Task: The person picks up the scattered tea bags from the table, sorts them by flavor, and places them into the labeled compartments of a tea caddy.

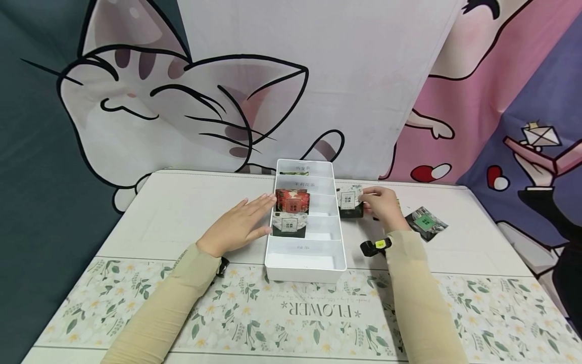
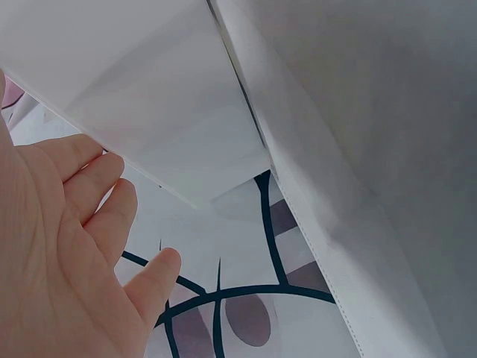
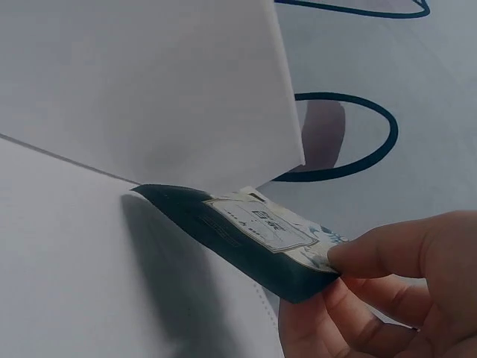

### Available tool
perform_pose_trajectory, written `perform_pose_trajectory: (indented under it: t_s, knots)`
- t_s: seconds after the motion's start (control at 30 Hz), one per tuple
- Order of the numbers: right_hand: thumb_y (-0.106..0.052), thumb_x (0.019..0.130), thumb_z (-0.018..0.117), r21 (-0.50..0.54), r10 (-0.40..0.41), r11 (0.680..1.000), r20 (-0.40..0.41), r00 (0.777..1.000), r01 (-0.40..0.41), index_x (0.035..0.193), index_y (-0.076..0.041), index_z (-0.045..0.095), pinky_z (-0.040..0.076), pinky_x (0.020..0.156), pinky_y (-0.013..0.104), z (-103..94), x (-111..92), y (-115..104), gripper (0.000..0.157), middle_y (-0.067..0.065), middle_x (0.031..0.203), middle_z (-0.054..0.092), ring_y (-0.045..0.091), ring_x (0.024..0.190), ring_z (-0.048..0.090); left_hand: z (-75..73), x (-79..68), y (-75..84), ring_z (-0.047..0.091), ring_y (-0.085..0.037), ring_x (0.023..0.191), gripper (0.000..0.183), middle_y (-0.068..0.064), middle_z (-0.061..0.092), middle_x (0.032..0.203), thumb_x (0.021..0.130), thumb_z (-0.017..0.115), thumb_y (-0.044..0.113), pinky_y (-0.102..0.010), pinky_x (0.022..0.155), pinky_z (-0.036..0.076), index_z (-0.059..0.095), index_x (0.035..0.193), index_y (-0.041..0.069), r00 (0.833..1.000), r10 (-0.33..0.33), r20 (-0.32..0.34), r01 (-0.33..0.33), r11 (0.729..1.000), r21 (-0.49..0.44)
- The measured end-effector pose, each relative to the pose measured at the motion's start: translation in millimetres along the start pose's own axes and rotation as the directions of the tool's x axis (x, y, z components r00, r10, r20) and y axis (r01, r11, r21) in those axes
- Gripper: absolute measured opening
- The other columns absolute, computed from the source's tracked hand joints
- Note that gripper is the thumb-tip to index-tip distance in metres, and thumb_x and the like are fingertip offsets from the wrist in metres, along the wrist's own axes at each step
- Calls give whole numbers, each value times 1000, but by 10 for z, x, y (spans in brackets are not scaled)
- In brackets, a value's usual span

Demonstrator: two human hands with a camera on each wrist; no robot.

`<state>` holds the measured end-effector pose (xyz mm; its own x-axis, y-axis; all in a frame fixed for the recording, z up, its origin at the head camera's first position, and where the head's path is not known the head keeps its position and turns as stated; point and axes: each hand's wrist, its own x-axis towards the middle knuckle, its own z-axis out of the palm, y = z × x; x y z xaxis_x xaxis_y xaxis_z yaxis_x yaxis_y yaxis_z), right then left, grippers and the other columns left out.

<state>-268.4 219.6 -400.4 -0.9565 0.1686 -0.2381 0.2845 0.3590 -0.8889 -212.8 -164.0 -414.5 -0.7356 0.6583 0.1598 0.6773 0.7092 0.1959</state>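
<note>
One sachet (image 1: 348,203) — right grip (image 1: 382,206) pinching, left (image 1: 240,226) unclenched — dark end nearward, long axis unclear.

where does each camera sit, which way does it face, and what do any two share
Head: worn on the head, facing forward and down at the white tray; left hand, right hand and both sleeves show.
Left wrist: on that wrist, looking past the palm toward the tray's side and the cat-print backdrop; only the left hand shows.
Right wrist: on that wrist, looking at the pinched packet; only the right hand shows.
Shared: head and right wrist both show that packet beside the tray.
</note>
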Motion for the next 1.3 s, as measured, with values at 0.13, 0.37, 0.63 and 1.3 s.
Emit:
perform_pose_trajectory:
  t_s: [0.13, 0.37, 0.63, 1.3]
  knots:
    - [-14, 98, 62, 58, -33, 998, -17, 999, 34, 130, 4, 60, 60, 75, 24, -41, -47, -22, 36, 6, 105, 60, 8, 75, 58, 5, 4, -3, 22, -27, 154, 74, -7, 19, 168, 106, 40, 53, -49, 126, 14, 20, 163, 11, 1000, 5, -4, -5, 1000, 2]
    - [-16, 98, 62, 80, -75, 994, -50, 996, 79, 129, 2, 60, 60, 77, 22, -144, -155, -96, 35, 6, 106, 60, 8, 76, 58, 20, 11, -14, 19, -25, 154, 74, -6, 18, 169, 106, 36, 56, -48, 126, 13, 19, 163, 11, 1000, 0, -6, 0, 1000, 1]
    - [-14, 98, 63, 130, -159, 977, -86, 984, 169, 120, 3, 63, 59, 71, 21, -225, -271, -176, 28, 2, 97, 62, 9, 74, 59, 27, 22, -19, 18, -24, 155, 74, -6, 18, 169, 106, 37, 56, -48, 126, 13, 19, 163, 11, 1000, -4, -7, 4, 1000, 0]
    - [-15, 96, 71, 175, -269, 944, -92, 959, 281, 109, -2, 67, 62, 74, 25, -222, -602, -394, 19, -1, 90, 70, 10, 74, 68, 29, 5, -9, 22, -27, 154, 74, -7, 20, 168, 106, 37, 56, -49, 126, 14, 19, 163, 12, 1000, 2, -17, -2, 1000, -7]
